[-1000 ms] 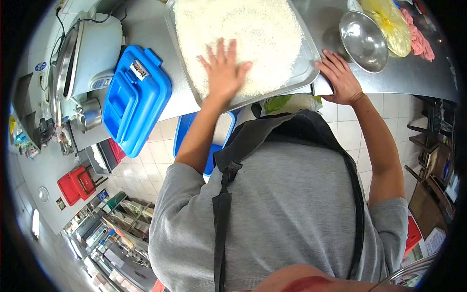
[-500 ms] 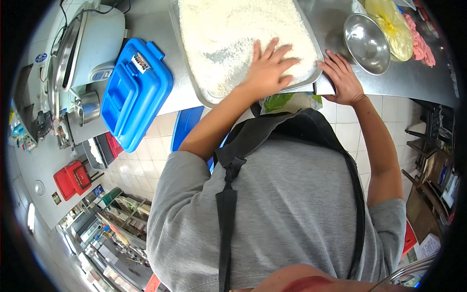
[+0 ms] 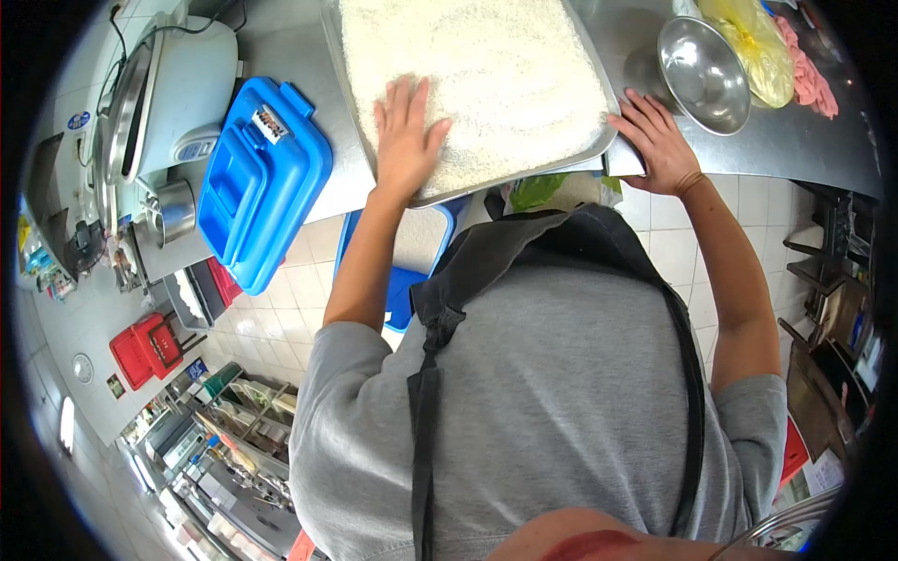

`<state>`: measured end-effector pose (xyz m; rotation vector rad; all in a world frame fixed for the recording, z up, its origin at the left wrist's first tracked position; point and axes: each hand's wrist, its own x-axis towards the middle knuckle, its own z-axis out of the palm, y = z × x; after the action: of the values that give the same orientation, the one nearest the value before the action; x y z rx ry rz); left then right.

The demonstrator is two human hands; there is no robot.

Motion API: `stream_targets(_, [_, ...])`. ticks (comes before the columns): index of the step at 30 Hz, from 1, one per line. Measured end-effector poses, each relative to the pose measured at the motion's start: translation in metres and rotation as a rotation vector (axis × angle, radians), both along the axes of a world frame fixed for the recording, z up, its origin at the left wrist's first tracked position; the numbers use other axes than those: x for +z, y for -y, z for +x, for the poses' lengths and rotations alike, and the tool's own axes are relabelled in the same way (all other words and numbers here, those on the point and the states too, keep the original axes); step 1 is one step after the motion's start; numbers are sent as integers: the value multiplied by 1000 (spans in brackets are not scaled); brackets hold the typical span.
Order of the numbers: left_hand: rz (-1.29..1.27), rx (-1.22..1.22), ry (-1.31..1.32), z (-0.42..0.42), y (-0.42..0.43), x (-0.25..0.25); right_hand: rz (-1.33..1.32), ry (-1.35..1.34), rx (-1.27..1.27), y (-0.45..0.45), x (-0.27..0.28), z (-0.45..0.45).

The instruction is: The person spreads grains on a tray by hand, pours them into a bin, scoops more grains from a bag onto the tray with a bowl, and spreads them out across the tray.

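A metal tray (image 3: 605, 140) full of white grains, which look like uncooked rice (image 3: 486, 75), sits at the counter's edge. My left hand (image 3: 407, 140) lies open on the grains at the tray's left side, palm down with fingers stretched. Its fingers hold nothing. My right hand (image 3: 659, 145) rests beside the tray's right corner, on the counter edge, fingers stretched and slightly apart. A steel bowl (image 3: 703, 75) stands just past that hand.
A blue lid (image 3: 271, 178) lies left of the tray. Behind it is a rice cooker (image 3: 187, 93). Below the counter stands a blue bin (image 3: 402, 290) with pale contents. A yellow plastic bag (image 3: 748, 51) and a pink cloth (image 3: 806, 70) lie at the far right.
My left hand has swept from the tray's right part to its left side, and the grains now cover the bare patch there. My right hand has stayed nearly in place.
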<state>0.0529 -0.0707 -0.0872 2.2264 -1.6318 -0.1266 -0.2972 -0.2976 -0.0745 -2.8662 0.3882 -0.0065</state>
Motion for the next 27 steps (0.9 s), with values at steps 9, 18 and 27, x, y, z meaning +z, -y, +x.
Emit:
stream_targets(9, [-97, -288, 98, -68, 98, -10, 25, 35, -20, 1, 2, 2])
stream_targets(18, [31, -97, 334, 33, 134, -14, 20, 33, 8, 2, 2, 0])
stream_targets(27, [-5, 227, 146, 15, 65, -24, 25, 17, 1, 0, 4, 1])
